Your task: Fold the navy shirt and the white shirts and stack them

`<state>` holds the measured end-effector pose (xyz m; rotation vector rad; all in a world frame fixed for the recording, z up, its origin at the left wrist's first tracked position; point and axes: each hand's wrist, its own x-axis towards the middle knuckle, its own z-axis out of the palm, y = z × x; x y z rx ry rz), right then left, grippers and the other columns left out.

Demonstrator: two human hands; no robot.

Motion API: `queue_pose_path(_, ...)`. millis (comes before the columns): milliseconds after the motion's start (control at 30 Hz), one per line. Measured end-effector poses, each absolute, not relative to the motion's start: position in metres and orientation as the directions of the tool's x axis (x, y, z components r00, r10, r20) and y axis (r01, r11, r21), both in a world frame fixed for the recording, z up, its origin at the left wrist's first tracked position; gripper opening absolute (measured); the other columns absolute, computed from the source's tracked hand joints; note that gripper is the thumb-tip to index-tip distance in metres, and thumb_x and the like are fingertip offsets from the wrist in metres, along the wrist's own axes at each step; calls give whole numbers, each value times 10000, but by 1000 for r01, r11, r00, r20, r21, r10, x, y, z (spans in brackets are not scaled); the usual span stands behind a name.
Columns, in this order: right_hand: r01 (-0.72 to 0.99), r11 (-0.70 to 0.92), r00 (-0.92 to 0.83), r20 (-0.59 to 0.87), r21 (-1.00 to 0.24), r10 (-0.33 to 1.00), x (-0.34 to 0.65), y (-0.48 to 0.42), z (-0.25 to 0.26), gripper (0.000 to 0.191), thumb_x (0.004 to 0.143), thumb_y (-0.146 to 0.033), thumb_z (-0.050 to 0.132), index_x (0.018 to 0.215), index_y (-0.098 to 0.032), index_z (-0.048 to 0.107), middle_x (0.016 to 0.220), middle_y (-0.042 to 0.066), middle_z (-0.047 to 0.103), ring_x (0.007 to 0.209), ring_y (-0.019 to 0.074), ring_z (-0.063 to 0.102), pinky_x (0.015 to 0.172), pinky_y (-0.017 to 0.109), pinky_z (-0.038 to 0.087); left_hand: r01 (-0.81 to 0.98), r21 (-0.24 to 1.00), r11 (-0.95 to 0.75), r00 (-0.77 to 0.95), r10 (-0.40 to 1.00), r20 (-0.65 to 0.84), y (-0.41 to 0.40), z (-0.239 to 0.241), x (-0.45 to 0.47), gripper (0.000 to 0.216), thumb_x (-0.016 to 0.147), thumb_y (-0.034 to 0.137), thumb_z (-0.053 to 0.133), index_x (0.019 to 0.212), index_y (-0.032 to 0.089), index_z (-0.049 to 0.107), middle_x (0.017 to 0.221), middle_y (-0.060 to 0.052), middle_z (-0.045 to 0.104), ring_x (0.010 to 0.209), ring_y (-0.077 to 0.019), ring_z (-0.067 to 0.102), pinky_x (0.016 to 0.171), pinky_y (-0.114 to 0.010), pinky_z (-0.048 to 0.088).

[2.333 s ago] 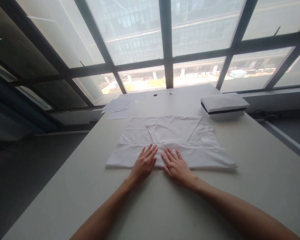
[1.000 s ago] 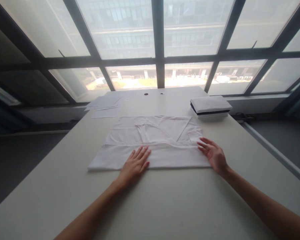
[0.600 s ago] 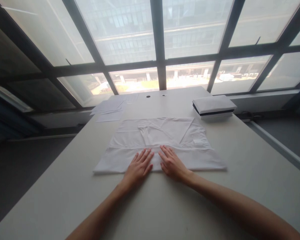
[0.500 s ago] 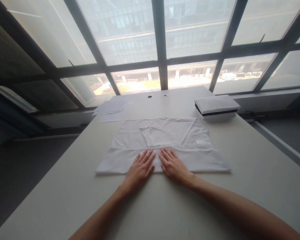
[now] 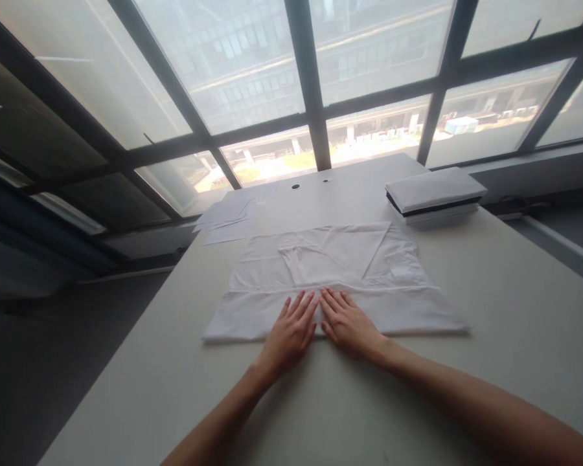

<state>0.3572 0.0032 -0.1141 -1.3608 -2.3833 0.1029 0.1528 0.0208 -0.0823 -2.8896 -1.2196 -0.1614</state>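
Observation:
A white garment (image 5: pixel 350 262) lies spread flat on the pale table (image 5: pixel 490 304), its near edge folded into a long band. My left hand (image 5: pixel 291 330) lies flat on the middle of that band, fingers stretched out. My right hand (image 5: pixel 350 325) lies flat right beside it, fingers together and extended, the two hands almost touching. Neither hand holds anything.
A stack of folded white and dark cloth (image 5: pixel 434 193) sits at the table's far right. Loose paper sheets (image 5: pixel 226 217) lie at the far left corner. Two small round holes (image 5: pixel 311 184) are in the tabletop near the big window. The floor drops away on the left.
A second ago my right hand was out at the garment's right edge; it has slid back to the middle beside my left hand. The view has tilted slightly.

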Motion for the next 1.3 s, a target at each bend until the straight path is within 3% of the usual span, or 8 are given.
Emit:
queue_pose_path(100, 838, 491, -408, 324, -238, 854, 356, 2, -118, 618, 994, -361, 408, 1516, -34, 363, 1590, 199, 301, 1506, 306, 193, 1220, 505, 173, 716, 56, -696, 692, 718, 72, 24, -89, 168, 568, 1036, 257, 298, 1592, 192, 198, 1635, -56, 235, 1525, -230, 126, 1227, -473, 189)
queue_pose_path(267, 849, 475, -398, 310, -232, 864, 356, 2, -122, 625, 997, -382, 403, 1517, -37, 365, 1579, 203, 326, 1493, 324, 230, 1219, 519, 143, 742, 45, -669, 666, 743, 61, 26, -105, 171, 580, 1045, 305, 301, 1596, 186, 170, 1630, -51, 251, 1527, -227, 105, 1229, -471, 184)
queue_pose_path(467, 841, 491, -423, 287, -229, 859, 359, 3, -123, 623, 992, -373, 407, 1512, -31, 369, 1588, 209, 298, 1496, 324, 220, 1217, 526, 134, 799, 21, -601, 599, 799, 49, 26, -99, 160, 569, 1046, 471, 322, 1584, 351, 180, 1642, 3, 216, 1527, -279, 107, 1204, -607, 104)
queue_pose_path(567, 840, 492, -424, 287, -231, 859, 359, 3, -122, 627, 989, -392, 411, 1515, -54, 373, 1593, 200, 287, 1499, 318, 212, 1216, 522, 140, 822, 29, -569, 569, 822, 13, 33, -95, 139, 568, 1033, 544, 315, 1570, 394, 205, 1649, -1, 195, 1524, -316, 100, 1170, -656, 137)
queue_pose_path(933, 838, 489, -418, 291, -241, 860, 360, 4, -125, 626, 985, -405, 402, 1506, -58, 391, 1595, 203, 272, 1500, 307, 215, 1214, 521, 155, 972, -61, -227, 227, 974, 0, 50, -95, -3, 596, 1046, 517, 188, 1582, 262, 229, 1642, -91, 204, 1517, -312, 141, 1159, -628, 189)
queue_pose_path(1067, 839, 493, -428, 282, -229, 859, 361, 3, -124, 625, 989, -402, 392, 1510, -57, 382, 1597, 204, 263, 1500, 310, 213, 1212, 524, 158, 995, -28, -92, 92, 996, 3, 46, -93, -21, 644, 1033, 546, 156, 1591, 226, 201, 1645, -96, 184, 1514, -336, 140, 1153, -646, 194)
queue_pose_path(1300, 838, 495, -426, 288, -232, 857, 362, 3, -124, 632, 982, -411, 406, 1508, -61, 389, 1600, 198, 261, 1502, 310, 207, 1215, 516, 154, 996, -21, -81, 82, 997, 14, 49, -98, -27, 663, 1032, 546, 168, 1592, 192, 189, 1625, -131, 233, 1503, -344, 182, 1145, -630, 245)
